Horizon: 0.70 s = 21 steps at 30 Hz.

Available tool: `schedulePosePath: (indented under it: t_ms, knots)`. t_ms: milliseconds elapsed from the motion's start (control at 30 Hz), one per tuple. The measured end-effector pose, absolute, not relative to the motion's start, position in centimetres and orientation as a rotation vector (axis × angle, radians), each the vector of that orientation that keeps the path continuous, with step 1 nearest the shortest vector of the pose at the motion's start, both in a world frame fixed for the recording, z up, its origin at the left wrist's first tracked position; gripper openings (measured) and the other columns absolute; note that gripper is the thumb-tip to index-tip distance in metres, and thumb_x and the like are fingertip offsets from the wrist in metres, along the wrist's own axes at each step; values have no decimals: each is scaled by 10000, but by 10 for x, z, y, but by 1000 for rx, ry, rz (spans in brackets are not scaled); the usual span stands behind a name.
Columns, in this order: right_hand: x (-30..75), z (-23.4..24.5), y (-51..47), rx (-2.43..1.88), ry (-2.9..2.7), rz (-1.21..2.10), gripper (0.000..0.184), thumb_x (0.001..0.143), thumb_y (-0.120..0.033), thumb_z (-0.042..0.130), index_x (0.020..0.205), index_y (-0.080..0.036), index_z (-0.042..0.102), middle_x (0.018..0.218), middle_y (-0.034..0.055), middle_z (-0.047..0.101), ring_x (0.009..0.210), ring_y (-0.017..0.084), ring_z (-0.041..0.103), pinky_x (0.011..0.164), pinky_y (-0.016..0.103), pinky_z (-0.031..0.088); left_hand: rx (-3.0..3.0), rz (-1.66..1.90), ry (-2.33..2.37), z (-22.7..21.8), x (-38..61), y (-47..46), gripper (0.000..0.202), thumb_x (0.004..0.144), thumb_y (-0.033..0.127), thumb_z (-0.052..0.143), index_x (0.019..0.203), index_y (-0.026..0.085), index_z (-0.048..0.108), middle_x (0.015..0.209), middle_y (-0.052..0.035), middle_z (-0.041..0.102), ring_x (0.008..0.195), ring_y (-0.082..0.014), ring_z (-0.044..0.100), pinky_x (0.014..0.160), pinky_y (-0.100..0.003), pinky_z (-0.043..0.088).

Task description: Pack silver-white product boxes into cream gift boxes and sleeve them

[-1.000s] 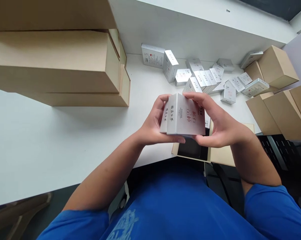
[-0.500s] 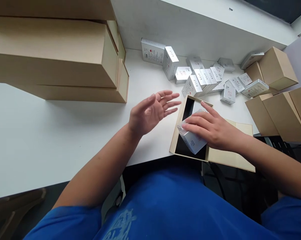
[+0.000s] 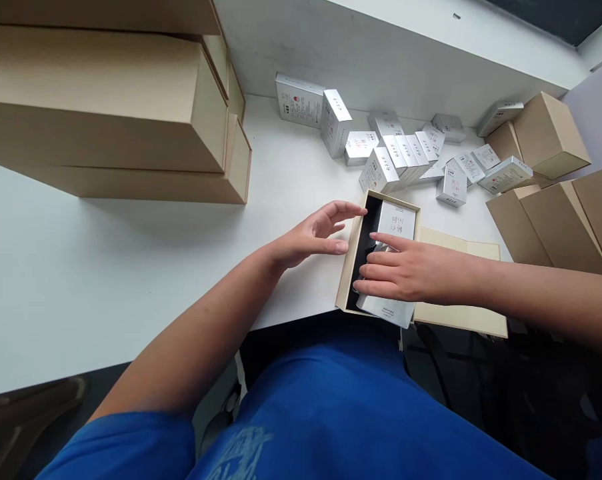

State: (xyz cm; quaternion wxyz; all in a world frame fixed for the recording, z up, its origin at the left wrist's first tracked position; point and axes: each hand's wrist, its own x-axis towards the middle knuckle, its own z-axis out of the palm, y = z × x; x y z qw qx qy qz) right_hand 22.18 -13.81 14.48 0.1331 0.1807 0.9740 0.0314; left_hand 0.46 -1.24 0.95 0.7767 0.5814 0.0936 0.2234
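Observation:
My right hand [image 3: 398, 270] reaches over a small silver carton [image 3: 388, 310], its fingers across the top and at the left edge; the thumb is hidden. The carton sits in the near half of an open beige box [image 3: 353, 257] with a black inside, its near end at the front rim. A second silver carton [image 3: 399, 219] lies in the far half, print facing up. At the box's left wall my left hand [image 3: 325, 233] is empty, thumb and fingers apart, fingertips close to the rim.
Several silver cartons [image 3: 403, 157] stand and lie behind the box on the white table [image 3: 181, 267]. Large beige boxes [image 3: 131, 100] are stacked at left; more beige boxes [image 3: 545, 220] stand at right. The open lid [image 3: 461, 317] extends right, past the table edge.
My right hand has lowered the carton into the near half of the beige box. My left hand has turned from palm-up and come to the box's left wall.

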Motion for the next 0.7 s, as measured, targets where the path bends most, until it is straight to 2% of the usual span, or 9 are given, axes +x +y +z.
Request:
schedulePosePath:
  t_ms: [133, 233, 400, 467, 600, 700]
  knots:
    - [215, 138, -137, 535, 2793, 40, 443, 991, 32, 482, 1371, -164, 599, 1133, 70, 743, 1036, 226, 681, 1054, 461, 541, 1329, 513, 207, 9, 7, -17, 751, 768, 688, 866, 1396, 320, 682, 1643, -97, 556, 1650, -427, 325, 1371, -651, 134]
    - [219, 130, -136, 570, 2828, -22, 422, 991, 12, 506, 1375, -142, 591, 1226, 105, 740, 1090, 239, 684, 1021, 448, 532, 1334, 559, 190, 6, 9, -19, 746, 822, 759, 771, 1404, 299, 690, 1630, -109, 570, 1638, -426, 343, 1368, -627, 168]
    - [231, 116, -130, 613, 2926, -35, 434, 1001, 9, 474, 1411, -87, 579, 1244, 147, 746, 1099, 235, 706, 987, 410, 504, 1319, 556, 191, 4, 9, -20, 705, 861, 735, 739, 1411, 297, 692, 1621, -109, 580, 1632, -408, 355, 1352, -604, 228]
    - [235, 112, -128, 643, 2937, -29, 453, 984, 16, 485, 1420, -70, 575, 1246, 152, 746, 1107, 238, 713, 1009, 420, 505, 1320, 538, 199, 5, 9, -20, 696, 860, 722, 748, 1405, 293, 693, 1617, -112, 584, 1623, -405, 374, 1349, -603, 242]
    - [241, 111, -125, 635, 2930, 57, 439, 992, 8, 506, 1413, -85, 585, 1278, 147, 739, 1149, 240, 713, 1148, 482, 472, 1363, 528, 176, 11, 8, -23, 691, 880, 715, 731, 1413, 278, 676, 1622, -128, 580, 1605, -407, 412, 1337, -606, 284]
    - [242, 114, -122, 586, 2903, 177, 380, 1012, 11, 473, 1352, -98, 603, 1133, 99, 748, 1058, 212, 714, 1228, 491, 445, 1494, 533, 184, 16, 7, -27, 650, 918, 671, 723, 1432, 281, 651, 1643, -127, 562, 1612, -394, 413, 1344, -607, 288]
